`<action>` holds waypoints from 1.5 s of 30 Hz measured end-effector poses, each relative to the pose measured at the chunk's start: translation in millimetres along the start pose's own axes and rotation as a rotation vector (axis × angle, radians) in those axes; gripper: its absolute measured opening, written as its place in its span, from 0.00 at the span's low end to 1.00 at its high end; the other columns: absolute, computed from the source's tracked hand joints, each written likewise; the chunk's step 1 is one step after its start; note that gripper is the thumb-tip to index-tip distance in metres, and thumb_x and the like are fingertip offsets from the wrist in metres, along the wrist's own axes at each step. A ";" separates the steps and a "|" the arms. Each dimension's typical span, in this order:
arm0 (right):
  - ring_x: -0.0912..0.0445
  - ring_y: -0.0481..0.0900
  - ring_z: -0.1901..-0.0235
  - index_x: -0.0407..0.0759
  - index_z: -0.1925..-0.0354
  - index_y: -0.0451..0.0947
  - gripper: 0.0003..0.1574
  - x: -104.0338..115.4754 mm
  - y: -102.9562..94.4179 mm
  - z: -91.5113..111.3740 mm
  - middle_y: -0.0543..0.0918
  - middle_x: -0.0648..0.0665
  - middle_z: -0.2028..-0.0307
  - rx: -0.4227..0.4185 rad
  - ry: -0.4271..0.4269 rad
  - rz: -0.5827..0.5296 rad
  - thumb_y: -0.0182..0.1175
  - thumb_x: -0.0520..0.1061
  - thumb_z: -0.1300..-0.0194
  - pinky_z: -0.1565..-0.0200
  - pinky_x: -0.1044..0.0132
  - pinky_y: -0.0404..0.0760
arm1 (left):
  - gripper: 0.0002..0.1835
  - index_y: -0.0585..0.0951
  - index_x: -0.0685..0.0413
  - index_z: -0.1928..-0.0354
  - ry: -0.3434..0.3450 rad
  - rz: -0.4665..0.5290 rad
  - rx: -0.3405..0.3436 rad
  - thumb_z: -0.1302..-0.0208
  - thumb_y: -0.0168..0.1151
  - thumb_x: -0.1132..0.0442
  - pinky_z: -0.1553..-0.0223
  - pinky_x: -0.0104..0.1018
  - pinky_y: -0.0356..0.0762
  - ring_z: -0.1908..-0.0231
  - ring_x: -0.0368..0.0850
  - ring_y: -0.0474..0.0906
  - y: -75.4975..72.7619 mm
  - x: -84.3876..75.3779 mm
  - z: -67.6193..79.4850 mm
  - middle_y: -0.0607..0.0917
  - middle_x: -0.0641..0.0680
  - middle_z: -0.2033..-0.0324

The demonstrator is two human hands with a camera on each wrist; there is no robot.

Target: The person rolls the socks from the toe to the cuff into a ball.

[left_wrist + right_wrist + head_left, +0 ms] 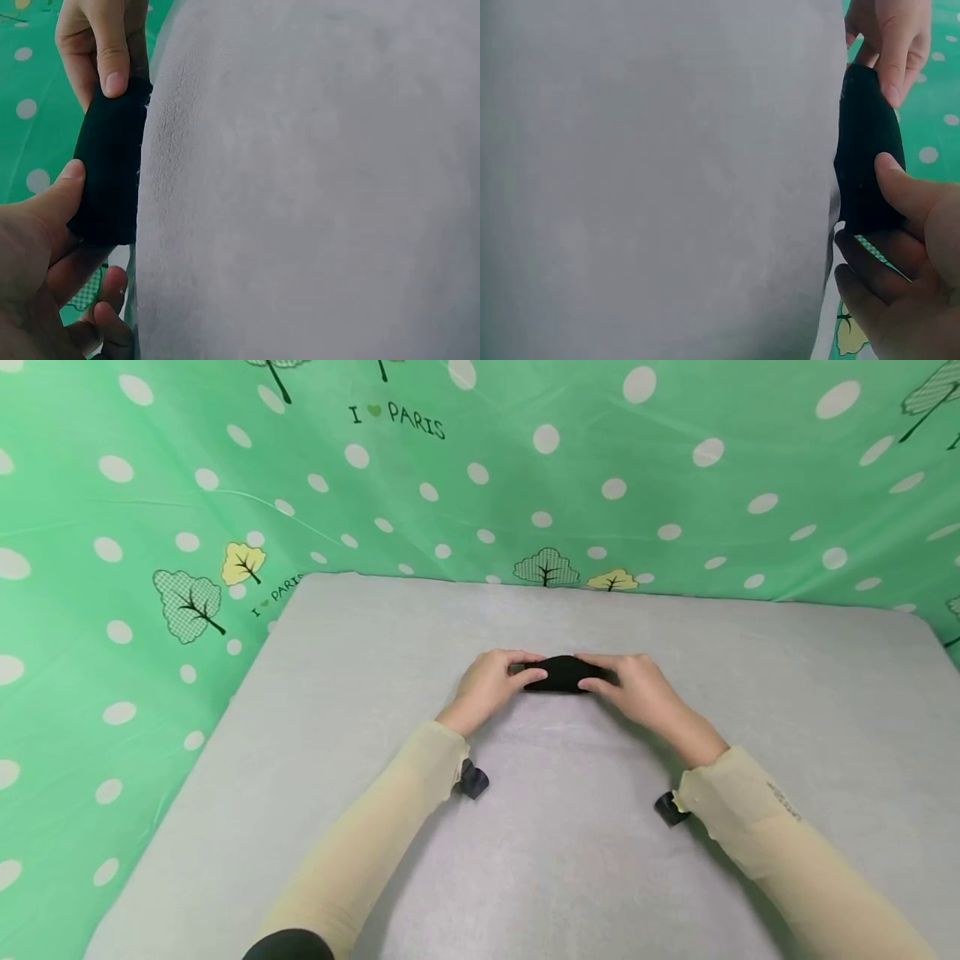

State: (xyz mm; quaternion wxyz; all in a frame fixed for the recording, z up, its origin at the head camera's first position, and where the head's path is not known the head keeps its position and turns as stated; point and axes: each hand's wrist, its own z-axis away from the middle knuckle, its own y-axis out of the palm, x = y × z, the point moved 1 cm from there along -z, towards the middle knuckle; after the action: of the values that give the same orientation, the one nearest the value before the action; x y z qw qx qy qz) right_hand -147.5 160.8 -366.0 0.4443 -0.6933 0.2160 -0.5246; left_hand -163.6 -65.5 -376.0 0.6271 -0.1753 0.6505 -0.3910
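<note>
Grey table point(562, 860) below, green sheet point(660, 406) beyond — pinching black cloth point(562, 674) between left hand point(490, 683) and right hand point(637, 687), one end each. Probably mid-shaping — next, likely calls for even pressure.

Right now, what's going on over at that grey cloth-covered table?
A person in long cream sleeves is holding a small black piece of what looks like fabric. The left hand pinches one end and the right hand the other, with both thumbs on the near side. It's over the far half of the grey cloth-covered table, with a green, white-dotted sheet behind. Whether it touches the table is hard to tell.
</note>
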 end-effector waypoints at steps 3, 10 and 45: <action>0.38 0.79 0.41 0.40 0.36 0.75 0.34 -0.8 0.7 -2.2 0.80 0.35 0.41 0.012 0.002 0.027 0.69 0.48 0.37 0.40 0.42 0.75 | 0.19 0.84 0.36 0.43 -0.008 -0.011 0.001 0.34 0.63 0.44 0.36 0.41 0.73 0.37 0.44 0.77 0.1 -1.3 -1.1 0.85 0.45 0.43; 0.40 0.82 0.44 0.36 0.43 0.79 0.31 7.5 2.2 -2.6 0.84 0.35 0.45 -0.015 -0.044 0.101 0.74 0.43 0.44 0.42 0.45 0.78 | 0.20 0.83 0.41 0.41 0.061 -0.058 0.038 0.32 0.62 0.47 0.33 0.42 0.71 0.36 0.46 0.76 -2.9 -2.6 3.3 0.84 0.47 0.41; 0.66 0.82 0.60 0.43 0.53 0.77 0.12 25.6 -18.9 58.0 0.83 0.58 0.59 -0.105 -0.069 -0.845 0.52 0.31 0.29 0.54 0.75 0.81 | 0.25 0.70 0.58 0.37 0.251 0.669 0.021 0.34 0.64 0.67 0.47 0.36 0.82 0.45 0.53 0.81 6.9 -48.1 48.3 0.80 0.61 0.42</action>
State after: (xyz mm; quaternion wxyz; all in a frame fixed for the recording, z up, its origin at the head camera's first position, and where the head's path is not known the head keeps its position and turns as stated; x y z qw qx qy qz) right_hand -88.2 173.5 -339.5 0.1613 -0.7598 -0.0759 -0.6252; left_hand -108.5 -40.5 -343.9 0.6374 0.1030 0.7398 -0.1893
